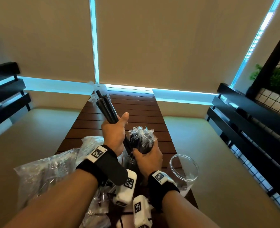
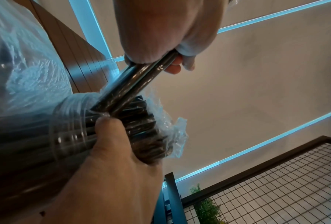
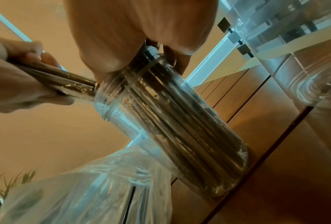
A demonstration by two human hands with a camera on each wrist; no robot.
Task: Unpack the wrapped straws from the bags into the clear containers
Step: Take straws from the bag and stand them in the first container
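Far left on the slatted brown wooden table: crumpled clear plastic bags. Left hand fingers curled round a small bunch of black wrapped straws, lower ends at the mouth of the clear ribbed plastic container. Right hand wraps that container's straw-packed neck. Right of it: a 2nd clear container, lying on its side.

The left hand is curling its fingers around a bundle of straws, thumb pointing toward one o'clock. The right hand, at four o'clock from it, is wrapping around a jar neck.
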